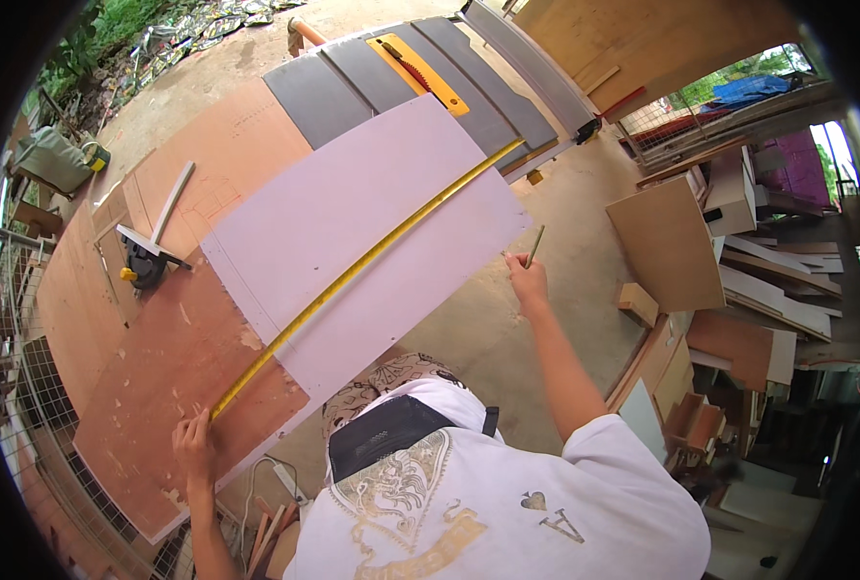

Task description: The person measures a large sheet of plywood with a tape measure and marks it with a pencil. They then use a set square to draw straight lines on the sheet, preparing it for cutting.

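A yellow tape measure [353,274] runs out straight across a pale white panel [353,184]. Its near end is at my left hand [194,447], whose fingers are closed around it over the reddish-brown board. The far end passes the panel's edge and lies over the grey table saw top. A thin green pencil [535,246] points upward from my right hand [528,282], which is closed on it just off the panel's right edge. The panel lies partly on the plywood and partly on the saw top.
The table saw [338,106] has a yellow insert [415,72] with a blade slot and a long fence [531,63]. A black mitre gauge [142,263] sits on the plywood table [92,300] at left. Boards and offcuts [773,290] are stacked at right; a wooden block [638,304] stands nearby.
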{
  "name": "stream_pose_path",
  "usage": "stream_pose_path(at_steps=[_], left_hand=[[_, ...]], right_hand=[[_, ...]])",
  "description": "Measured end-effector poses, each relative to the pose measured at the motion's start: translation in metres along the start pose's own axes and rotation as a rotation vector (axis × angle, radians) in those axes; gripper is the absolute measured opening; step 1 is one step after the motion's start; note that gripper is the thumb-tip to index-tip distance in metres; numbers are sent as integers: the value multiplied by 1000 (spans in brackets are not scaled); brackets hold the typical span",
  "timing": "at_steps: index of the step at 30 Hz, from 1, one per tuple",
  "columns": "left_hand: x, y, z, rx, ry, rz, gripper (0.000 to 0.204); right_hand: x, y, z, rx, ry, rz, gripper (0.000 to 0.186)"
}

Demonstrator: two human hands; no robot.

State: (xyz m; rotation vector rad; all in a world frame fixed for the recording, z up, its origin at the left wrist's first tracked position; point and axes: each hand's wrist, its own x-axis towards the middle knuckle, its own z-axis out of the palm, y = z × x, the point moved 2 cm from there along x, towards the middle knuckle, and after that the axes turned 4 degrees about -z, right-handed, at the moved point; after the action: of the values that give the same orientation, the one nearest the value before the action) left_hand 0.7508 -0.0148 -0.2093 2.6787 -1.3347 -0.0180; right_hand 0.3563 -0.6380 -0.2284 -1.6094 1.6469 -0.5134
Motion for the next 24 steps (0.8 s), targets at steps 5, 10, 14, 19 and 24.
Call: stream_pose_path(at_steps=[5, 10, 14, 19, 24], left_hand=[[-55, -58, -14, 117, 56, -91, 31], [-71, -69, -12, 127, 56, -70, 29], [-91, -66, -11, 140, 20, -115, 27], [-120, -59, -9, 191, 32, -133, 29], [-114, -46, -13, 159, 115, -106, 34]], right_hand=[[-5, -8, 22, -39, -39, -57, 26], [39, -8, 15, -28, 164, -144, 35], [82, -1, -1, -188, 262, -151, 55], [113, -6, -1, -260, 64, -139, 64], [151, 11, -2, 78, -41, -211, 49]])
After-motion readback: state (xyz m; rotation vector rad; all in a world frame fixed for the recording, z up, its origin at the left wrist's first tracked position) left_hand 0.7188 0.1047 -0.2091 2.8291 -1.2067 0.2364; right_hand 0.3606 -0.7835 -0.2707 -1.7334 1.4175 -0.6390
